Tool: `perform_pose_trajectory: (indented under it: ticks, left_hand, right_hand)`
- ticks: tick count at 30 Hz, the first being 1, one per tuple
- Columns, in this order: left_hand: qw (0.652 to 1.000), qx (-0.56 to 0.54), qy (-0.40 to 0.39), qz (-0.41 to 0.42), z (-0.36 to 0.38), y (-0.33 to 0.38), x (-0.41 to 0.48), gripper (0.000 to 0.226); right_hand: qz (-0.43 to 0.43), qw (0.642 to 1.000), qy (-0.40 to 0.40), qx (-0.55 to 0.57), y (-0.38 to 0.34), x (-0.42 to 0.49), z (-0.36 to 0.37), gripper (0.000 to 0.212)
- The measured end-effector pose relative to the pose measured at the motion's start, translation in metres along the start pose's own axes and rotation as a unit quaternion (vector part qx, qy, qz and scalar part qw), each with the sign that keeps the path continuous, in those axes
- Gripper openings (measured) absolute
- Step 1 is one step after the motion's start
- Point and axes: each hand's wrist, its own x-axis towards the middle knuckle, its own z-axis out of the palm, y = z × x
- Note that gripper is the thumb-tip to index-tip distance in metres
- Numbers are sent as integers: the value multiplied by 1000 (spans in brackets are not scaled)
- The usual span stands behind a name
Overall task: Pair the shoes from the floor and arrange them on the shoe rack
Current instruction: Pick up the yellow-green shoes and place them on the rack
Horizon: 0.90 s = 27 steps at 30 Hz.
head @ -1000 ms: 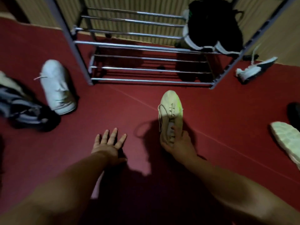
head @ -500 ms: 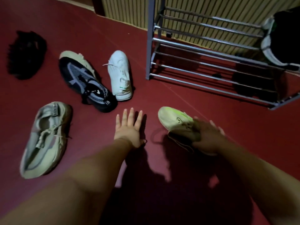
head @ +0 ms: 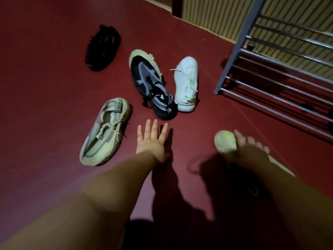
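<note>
While my right hand gripped the pale cream green-streaked sneaker at four o'clock, my left hand lay spread on the red floor. Pairing step; next, I judged: locate its mate.

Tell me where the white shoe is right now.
In the head view, the white shoe lies on the floor just above centre, toe pointing away, between the black-and-grey shoe and the left post of the rack.

Right hand gripping cream shoe, left hand flat on floor
</note>
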Motion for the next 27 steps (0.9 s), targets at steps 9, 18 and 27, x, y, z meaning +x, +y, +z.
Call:
perform_pose_trajectory:
  ticks: [9, 18, 27]
  left_hand:
    - [995, -57, 15, -80, -18, -31, 9, 99]
    - [976, 195, 63, 77, -95, -30, 80, 102]
    - [914, 306, 90, 249, -90, -63, 139, 91]
  right_hand:
    - [-305, 918, 22, -253, -31, -16, 5, 97]
    - [-237, 946, 12, -219, -50, -15, -48, 92]
    - [-200, 976, 34, -77, -144, 38, -97, 82]
